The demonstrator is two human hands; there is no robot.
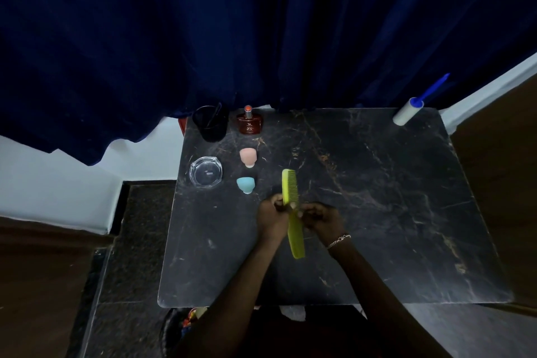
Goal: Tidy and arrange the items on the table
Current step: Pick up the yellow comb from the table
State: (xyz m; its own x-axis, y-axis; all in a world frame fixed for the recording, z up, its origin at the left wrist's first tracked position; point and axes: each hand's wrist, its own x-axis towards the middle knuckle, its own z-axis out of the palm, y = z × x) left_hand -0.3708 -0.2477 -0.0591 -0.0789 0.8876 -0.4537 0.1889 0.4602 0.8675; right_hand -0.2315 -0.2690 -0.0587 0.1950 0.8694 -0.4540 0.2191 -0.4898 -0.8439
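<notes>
Here, yellow-green comb (291, 209) between left hand (271, 221), right hand (322, 219), both gripping.

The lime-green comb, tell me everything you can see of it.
The lime-green comb is a long, one-piece comb, plastic by its look, with teeth along its right edge. It points away from the person, slightly tilted, over the dark marble-look table. The left hand and right hand both pinch it near its middle; whether it touches the table is unclear.
</notes>
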